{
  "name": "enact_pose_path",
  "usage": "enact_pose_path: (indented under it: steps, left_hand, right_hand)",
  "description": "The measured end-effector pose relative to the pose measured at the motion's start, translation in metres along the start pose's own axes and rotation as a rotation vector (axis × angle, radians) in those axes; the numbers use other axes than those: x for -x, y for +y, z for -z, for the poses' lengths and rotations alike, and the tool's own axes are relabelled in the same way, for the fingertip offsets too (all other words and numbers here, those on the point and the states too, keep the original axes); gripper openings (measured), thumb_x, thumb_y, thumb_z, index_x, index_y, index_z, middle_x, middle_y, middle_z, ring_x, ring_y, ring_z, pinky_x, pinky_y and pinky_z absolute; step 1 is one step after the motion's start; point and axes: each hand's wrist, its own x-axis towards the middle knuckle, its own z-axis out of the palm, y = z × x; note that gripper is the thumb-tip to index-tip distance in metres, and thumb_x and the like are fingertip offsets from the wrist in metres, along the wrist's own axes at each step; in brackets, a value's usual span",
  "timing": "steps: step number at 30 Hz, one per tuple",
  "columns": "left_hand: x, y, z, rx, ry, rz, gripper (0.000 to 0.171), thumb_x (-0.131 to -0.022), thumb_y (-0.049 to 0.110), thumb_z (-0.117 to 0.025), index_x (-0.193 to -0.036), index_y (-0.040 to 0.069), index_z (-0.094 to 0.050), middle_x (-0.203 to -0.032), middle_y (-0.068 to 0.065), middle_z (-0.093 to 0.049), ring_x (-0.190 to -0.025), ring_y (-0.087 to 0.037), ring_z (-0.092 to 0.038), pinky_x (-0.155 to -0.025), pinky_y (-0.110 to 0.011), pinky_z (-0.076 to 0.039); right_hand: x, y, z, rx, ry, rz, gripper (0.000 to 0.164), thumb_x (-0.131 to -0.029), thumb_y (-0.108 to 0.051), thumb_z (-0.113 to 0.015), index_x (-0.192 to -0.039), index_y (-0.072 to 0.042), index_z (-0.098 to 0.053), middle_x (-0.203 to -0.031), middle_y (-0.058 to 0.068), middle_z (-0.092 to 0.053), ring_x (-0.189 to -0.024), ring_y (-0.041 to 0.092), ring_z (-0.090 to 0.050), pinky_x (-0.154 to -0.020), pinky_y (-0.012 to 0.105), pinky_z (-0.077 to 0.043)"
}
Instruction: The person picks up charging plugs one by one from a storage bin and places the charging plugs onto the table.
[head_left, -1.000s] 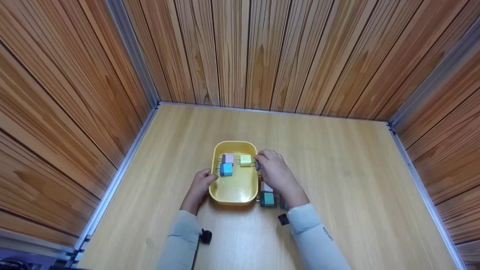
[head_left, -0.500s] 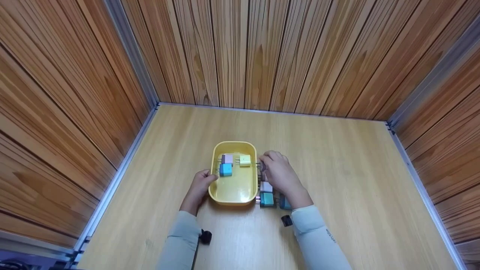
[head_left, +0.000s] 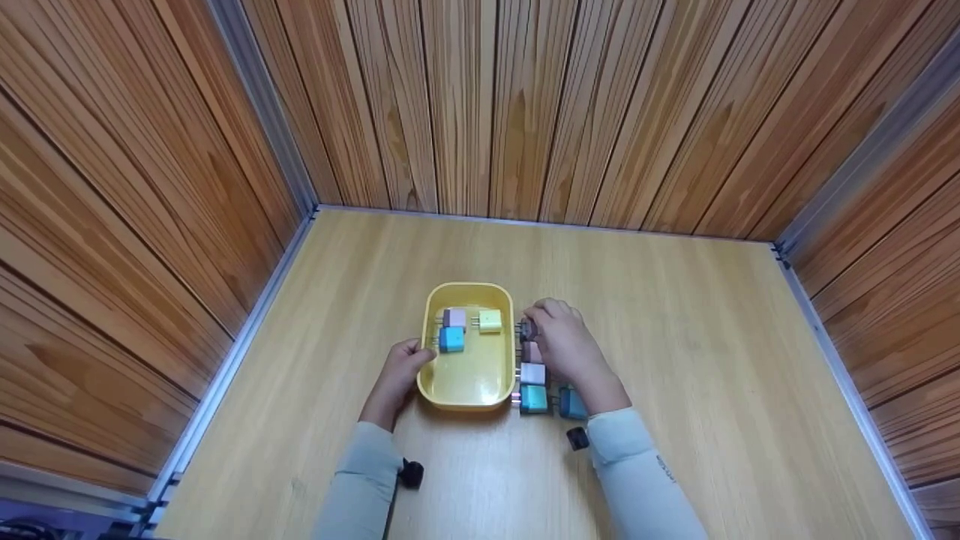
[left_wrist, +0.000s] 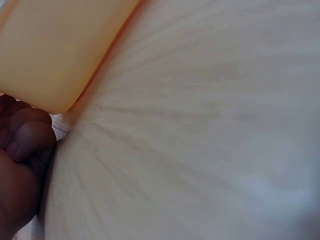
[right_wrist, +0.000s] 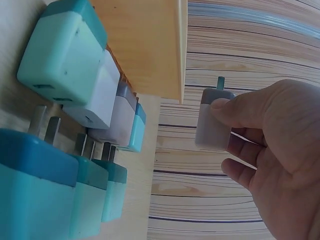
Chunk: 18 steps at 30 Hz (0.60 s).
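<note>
- Landmark: yellow tray on the table.
- Left hand at the tray's left side; head view has the thumb over the rim, fingers gripping it. Left wrist view adds the bent fingers, low by the tray's outer wall, which the head view hides.
- Right hand just right of the tray; thumb and fingers pinch a grey plug. Head view: plug mostly covered by the hand. Right wrist view: pale body, darker cap and a prong, apart from the other plugs.
- Inside the tray, far half: lilac plug and blue plug near the left wall, pale yellow plug near the right wall.
- Right of the tray, in a row, prongs toward it: mauve plug, white plug, teal plug. Right wrist view adds a light blue plug past the mauve one; cannot make it out in head view.
- Farther right of the tray: head view gives one dark-blue-capped plug; right wrist view shows two green-capped plugs beside it.
</note>
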Motion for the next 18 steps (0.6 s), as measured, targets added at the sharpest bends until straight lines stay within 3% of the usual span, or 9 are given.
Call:
enact_pose_path:
  steps: [18]
  left_hand:
    - [0.0,-0.001,0.002,-0.029,0.003,0.009,0.016,-0.087,0.012,-0.062,-0.074,0.006,-0.056,-0.082,-0.012,-0.067,-0.065,-0.018,-0.06,-0.054,-0.026,-0.049]
  right_hand:
    - [-0.005,0.018,0.0,0.002,-0.01,0.004,0.047,-0.094,0.0,-0.061,-0.14,-0.01,-0.059,-0.139,0.007,-0.054,-0.133,0.029,-0.047,-0.115,0.048,-0.037]
